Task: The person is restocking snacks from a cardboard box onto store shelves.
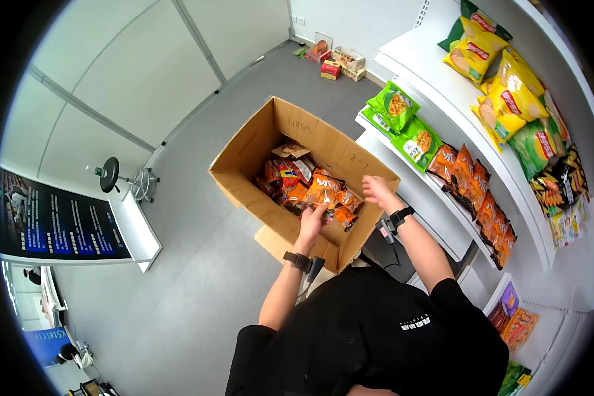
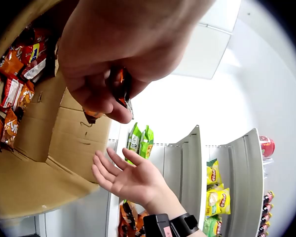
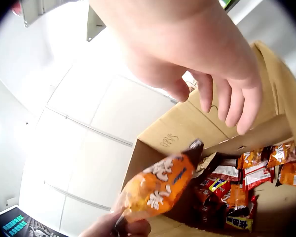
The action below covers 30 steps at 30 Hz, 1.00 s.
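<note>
My left hand [image 1: 311,226] pinches an orange snack bag [image 3: 160,187] by one end, over the open cardboard box [image 1: 351,153]. In the right wrist view the bag stretches out from the fingertips, its dark far end tilted up. My right hand [image 1: 379,190] is at the box's right rim with nothing in it. Its fingers [image 2: 106,170] are spread and loosely bent, as the left wrist view shows. Inside the box lies a pile of orange and red snack bags [image 3: 237,195], with a brown packet [image 1: 290,150] on top toward the back.
White shelves right of the box hold green snack bags [image 1: 416,140], a row of orange bags [image 1: 465,178] and yellow chip bags [image 1: 475,49] higher up. Small boxes [image 1: 347,59] sit on the floor by the far wall. A wheeled stool [image 1: 144,183] stands at left.
</note>
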Tool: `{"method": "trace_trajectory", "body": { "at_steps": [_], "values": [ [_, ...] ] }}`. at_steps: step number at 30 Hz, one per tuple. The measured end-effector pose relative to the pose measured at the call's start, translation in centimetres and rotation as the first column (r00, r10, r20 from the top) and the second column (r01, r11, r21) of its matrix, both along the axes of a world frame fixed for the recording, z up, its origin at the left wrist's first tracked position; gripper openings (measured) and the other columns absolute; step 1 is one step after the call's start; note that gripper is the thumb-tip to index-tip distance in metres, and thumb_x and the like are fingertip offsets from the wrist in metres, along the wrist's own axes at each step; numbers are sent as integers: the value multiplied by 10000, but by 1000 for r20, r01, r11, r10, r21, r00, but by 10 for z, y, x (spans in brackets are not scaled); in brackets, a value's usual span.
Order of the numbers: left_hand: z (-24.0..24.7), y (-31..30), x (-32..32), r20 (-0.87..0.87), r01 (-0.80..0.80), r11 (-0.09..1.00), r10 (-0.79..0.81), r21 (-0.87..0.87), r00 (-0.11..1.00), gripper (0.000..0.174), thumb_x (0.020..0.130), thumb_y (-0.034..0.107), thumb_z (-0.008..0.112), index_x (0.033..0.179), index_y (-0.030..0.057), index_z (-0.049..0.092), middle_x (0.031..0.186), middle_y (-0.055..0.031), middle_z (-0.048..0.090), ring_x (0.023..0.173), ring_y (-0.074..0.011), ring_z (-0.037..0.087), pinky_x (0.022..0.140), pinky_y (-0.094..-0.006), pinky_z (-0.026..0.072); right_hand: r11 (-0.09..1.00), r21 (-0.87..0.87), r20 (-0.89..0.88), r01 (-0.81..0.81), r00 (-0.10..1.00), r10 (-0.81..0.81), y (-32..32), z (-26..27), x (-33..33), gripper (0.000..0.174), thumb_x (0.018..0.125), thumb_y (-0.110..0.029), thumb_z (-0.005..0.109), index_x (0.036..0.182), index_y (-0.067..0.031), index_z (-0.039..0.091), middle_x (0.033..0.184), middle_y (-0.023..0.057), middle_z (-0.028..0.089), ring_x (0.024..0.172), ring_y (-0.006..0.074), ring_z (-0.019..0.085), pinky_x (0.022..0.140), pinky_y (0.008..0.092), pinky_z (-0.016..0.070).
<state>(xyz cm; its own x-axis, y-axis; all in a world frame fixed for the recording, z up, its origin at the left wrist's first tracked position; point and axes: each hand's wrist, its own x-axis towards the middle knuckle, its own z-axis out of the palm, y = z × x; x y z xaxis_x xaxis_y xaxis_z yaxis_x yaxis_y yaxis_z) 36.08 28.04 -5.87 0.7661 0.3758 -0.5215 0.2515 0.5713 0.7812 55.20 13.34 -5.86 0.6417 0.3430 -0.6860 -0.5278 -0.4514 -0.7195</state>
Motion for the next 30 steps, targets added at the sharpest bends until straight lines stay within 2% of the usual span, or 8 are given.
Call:
{"method": "trace_trajectory", "body": {
  "at_steps": [5,8,12,15,21,22,26,30],
  "values": [
    [29,-8,-8,70,32,999,-33,14,997,262,859,260,585,973,24,580,723,-17,587,555,-103,560,548,-223,473,969,238,-320,58,947,22,12,17,-50,568,879,-488,449,1205,-23,451,1177,156,505,1097,254,492,839,415,467],
    [44,-12,-12,72,70,997,-73,41,995,272,859,264,589,980,21,576,737,-19,591,573,-114,574,561,-226,479,922,349,-361,169,932,-34,16,39,-72,589,840,-553,488,1133,-42,499,1051,154,556,877,231,571,773,353,482],
    [50,-17,-16,97,148,984,-157,97,983,280,860,273,591,977,19,575,743,-20,592,606,-131,595,571,-229,484,879,464,-329,107,943,59,14,51,-92,497,813,-537,562,1061,-107,542,935,67,571,784,169,535,667,316,453],
    [51,-21,-19,102,207,972,-218,110,971,280,860,267,593,976,13,573,736,-21,591,619,-140,600,573,-233,485,875,481,-339,51,931,132,8,61,-99,497,844,-493,544,1139,-95,514,1035,70,581,882,170,555,702,326,475],
    [74,-34,-21,30,421,878,-439,229,898,382,844,366,599,975,8,576,838,-66,597,808,-162,601,725,-296,488,765,631,-236,130,971,30,-5,72,-95,292,842,-317,601,1022,-87,588,903,34,636,771,134,583,684,275,473],
    [73,-34,-20,-3,483,836,-500,261,866,493,846,472,552,1018,10,560,914,-98,603,887,-180,586,791,-326,473,748,646,-234,149,972,9,-10,70,-93,268,841,-294,605,1004,-81,595,885,30,641,757,130,586,687,268,469],
    [71,-31,-6,-20,497,852,-500,164,866,630,851,596,433,1091,25,545,979,-105,613,911,-198,581,807,-348,468,748,640,-259,177,966,-7,-38,91,-89,185,837,-263,614,915,-96,605,778,1,615,798,114,597,689,256,446],
    [82,-43,17,-32,456,889,-455,27,890,660,854,627,375,1161,62,522,1093,-88,581,970,-196,563,843,-365,431,781,607,-239,147,971,2,-78,85,-77,253,845,-229,596,1008,-37,606,885,57,645,751,144,620,623,281,520]
  ]
}}
